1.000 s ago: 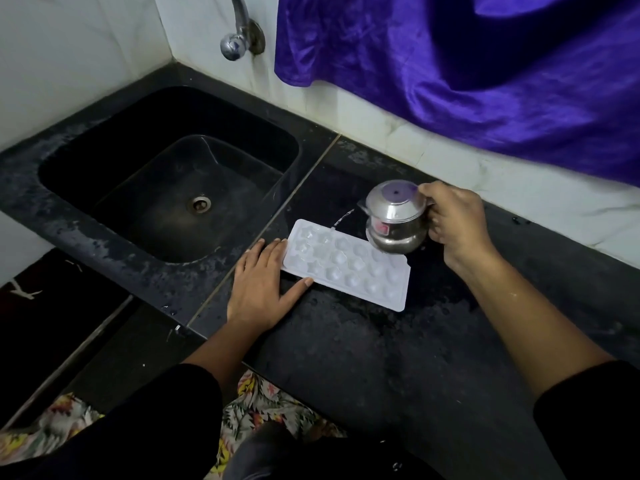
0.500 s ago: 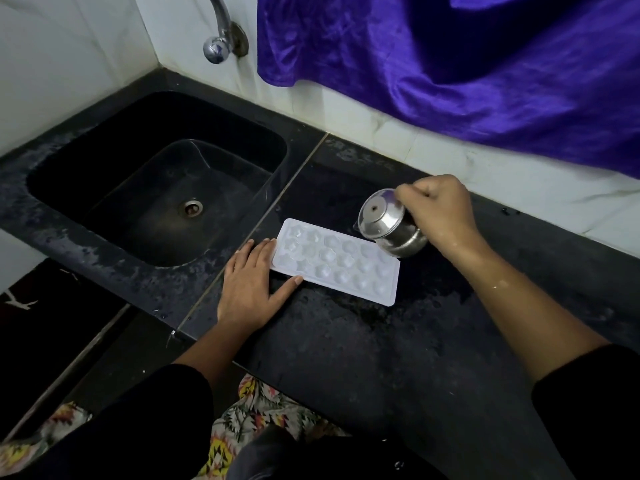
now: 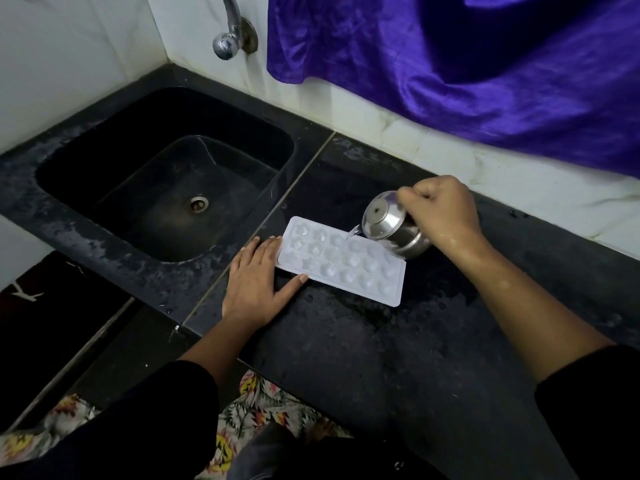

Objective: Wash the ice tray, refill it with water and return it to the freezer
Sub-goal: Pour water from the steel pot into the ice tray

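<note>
The left hand (image 3: 254,282) lay flat on the dark counter (image 3: 381,358), palm down, its fingers straight and close together and its thumb spread out to the side, gripping nothing. Its fingertips touched the left short end of the white ice tray (image 3: 394,292), and the tip of its thumb rested against the tray's near long edge, so that the tray's near-left corner sat in the angle between fingers and thumb. The tray lay flat on the counter just right of the seam beside the sink, its rows of small rounded cups facing up. At the tray's far right corner, the right hand (image 3: 446,211) had its fingers curled tightly round a small steel jug (image 3: 391,225), which was tipped over toward the tray with its lid facing left. A thin stream of water (image 3: 353,232) ran from its spout into the tray's far row of cups. The jug's lower side sat just beside the tray's far edge; I could not tell whether it touched the counter. Drops of water showed on the right wrist and forearm, and both arms ended in dark sleeves. To the left of the tray lay the black sink (image 3: 86,168) with its round drain (image 3: 199,203), and a chrome tap (image 3: 230,32) came out of the pale tiled wall above it. A shiny purple cloth (image 3: 467,64) hung down over the wall behind the counter.
</note>
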Motion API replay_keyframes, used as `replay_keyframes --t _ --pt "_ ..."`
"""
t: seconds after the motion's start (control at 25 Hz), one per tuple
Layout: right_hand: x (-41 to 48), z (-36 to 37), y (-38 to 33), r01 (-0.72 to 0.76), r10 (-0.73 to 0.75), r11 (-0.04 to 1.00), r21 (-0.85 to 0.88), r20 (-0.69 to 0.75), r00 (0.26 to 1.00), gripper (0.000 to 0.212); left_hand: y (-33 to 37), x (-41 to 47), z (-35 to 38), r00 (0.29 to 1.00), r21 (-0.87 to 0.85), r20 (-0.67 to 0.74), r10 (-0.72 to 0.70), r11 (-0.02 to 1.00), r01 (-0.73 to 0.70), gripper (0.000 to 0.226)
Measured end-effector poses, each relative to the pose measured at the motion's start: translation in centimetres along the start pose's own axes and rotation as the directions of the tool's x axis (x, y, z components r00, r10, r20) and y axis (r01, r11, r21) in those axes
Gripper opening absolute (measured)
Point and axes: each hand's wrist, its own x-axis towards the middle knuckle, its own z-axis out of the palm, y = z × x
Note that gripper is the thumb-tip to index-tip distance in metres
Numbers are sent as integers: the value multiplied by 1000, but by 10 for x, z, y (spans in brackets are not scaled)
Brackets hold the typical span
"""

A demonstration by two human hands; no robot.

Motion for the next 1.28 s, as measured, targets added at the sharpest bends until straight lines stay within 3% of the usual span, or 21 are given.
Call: replay_keyframes --t 0.08,0.16,0.32,0.4,0.48,0.56,0.64,0.76,0.96,1.08,1.2,1.28 --pt "-2 -6 11 -141 145 946 293 8 989 43 0 0 0 1000 3 0 1 1000 -1 91" --pt "-7 -13 20 -256 279 819 514 34 960 34 0 0 0 1000 9 1 2 1000 -2 91" --pt "-16 -26 28 -313 393 582 751 77 916 33 -1 1 1 1000 19 1 4 1000 -4 91" --pt "-15 -31 28 -281 364 630 724 44 930 37 -1 1 1 1000 22 1 5 1000 -5 91" --pt "-13 -32 29 -196 257 781 593 -19 966 38 -1 1 2 1000 25 2 4 1000 -4 91" --pt "-10 -29 28 -94 118 922 375 -40 992 43 0 0 2 1000 24 3 2 1000 -2 92" --pt "-10 -23 26 -12 15 994 105 -28 999 45 0 0 1 1000 25 3 2 1000 -2 92" --pt "-14 -14 14 86 -86 979 -185 6 996 45 0 0 1 1000 25 2 1 1000 -1 92" --pt "-17 -4 2 168 -172 924 -343 20 985 47 0 0 1 1000 18 1 1 1000 -1 91" --pt "-14 -10 9 109 -116 956 -271 -10 993 47 1 0 0 1000 14 -1 2 1000 -2 91" --pt "-12 -22 28 -61 65 994 95 -42 997 46 1 1 0 1000 19 2 0 1000 -1 91" --pt "-16 -28 37 -199 228 903 381 -33 973 41 0 0 1 1000 19 0 1 1000 -1 91"
